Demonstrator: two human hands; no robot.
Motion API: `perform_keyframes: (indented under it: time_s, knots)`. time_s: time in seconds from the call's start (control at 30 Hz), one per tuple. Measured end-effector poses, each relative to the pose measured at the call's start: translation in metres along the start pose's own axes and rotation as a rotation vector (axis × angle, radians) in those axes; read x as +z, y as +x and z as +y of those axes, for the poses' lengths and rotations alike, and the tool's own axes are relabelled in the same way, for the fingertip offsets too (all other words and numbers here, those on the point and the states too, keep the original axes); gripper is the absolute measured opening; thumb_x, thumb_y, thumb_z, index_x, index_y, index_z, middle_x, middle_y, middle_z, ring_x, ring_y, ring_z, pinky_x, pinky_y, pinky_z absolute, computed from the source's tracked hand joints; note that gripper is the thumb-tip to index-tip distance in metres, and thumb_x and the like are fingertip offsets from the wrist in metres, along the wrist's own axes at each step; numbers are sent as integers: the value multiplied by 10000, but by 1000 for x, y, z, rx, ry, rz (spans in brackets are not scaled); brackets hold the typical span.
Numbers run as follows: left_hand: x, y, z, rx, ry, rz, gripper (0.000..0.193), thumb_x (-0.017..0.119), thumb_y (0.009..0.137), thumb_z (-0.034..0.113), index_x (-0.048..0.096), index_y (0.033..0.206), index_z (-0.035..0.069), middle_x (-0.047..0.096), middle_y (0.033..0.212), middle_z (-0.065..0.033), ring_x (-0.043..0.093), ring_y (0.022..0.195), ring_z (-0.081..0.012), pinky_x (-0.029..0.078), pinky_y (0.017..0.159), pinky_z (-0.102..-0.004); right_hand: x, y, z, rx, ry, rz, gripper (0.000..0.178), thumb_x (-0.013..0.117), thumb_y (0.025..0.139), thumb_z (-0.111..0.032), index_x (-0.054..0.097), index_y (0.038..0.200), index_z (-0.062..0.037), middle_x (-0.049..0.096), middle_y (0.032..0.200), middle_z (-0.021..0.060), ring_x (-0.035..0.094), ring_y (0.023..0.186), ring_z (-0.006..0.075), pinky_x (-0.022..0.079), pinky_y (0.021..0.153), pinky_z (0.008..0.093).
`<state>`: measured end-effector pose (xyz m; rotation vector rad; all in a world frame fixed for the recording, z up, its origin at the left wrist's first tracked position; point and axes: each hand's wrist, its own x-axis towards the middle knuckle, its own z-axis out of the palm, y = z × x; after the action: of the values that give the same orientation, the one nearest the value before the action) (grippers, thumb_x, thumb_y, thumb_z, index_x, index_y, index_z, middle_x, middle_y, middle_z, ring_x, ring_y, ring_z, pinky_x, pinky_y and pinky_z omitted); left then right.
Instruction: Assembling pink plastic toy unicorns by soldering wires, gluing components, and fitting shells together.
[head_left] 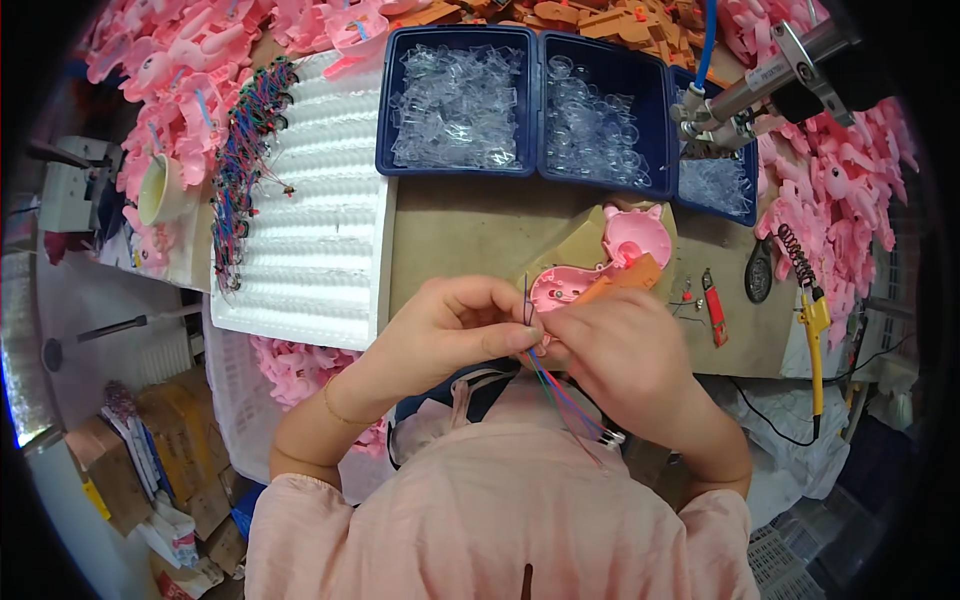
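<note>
My left hand (pixel 460 322) pinches a thin bundle of red, blue and green wires (pixel 553 387) between thumb and forefinger. Against it, my right hand (pixel 630 350) has its fingers closed at the same wires; its fingertips are partly hidden. The wires hang down in front of my shirt, with small white connectors (pixel 613 438) at the lower end. Just beyond my hands lies an open pink plastic shell (pixel 565 285) with a round, eared part (pixel 638 235). An orange plastic piece (pixel 622 280) lies across it, partly covered by my right hand.
Blue bins (pixel 458 172) of clear plastic parts line the back. A white foam tray (pixel 320 200) with wire bundles (pixel 245 160) is at left. Pink parts (pixel 840 180) are heaped around. A metal arm (pixel 770 80), red-handled tool (pixel 714 308) and yellow-handled tool (pixel 815 340) are at right.
</note>
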<state>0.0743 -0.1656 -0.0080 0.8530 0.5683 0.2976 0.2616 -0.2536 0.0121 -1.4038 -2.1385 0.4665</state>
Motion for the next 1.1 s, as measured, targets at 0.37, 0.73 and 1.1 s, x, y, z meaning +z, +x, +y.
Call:
perform_keyframes:
  time_s: [0.37,0.73,1.1]
  knots:
    - [0,9,11,203,242,-155,127,669,812,139,629,774,24,590,1065,-94,468,1110,-132,356,937,-298,-39,13,9,904,1045,-74,150,623,844,-97,651,901,39,636,855,53,588,775,100,454,657,224]
    - [-13,14,24,85,351,-592,112,671,798,107,649,807,-3,644,815,-55,586,802,-125,447,738,-256,-19,29,11,715,1151,-28,120,622,819,-71,651,884,25,542,663,-17,496,637,54,406,574,197]
    - [-8,-17,-1,1040,1150,592,135,611,772,-26,629,902,5,633,871,-112,594,828,-251,468,743,-334,-37,-32,16,535,295,471,257,558,873,-68,564,1110,31,596,945,72,577,773,97,468,706,226]
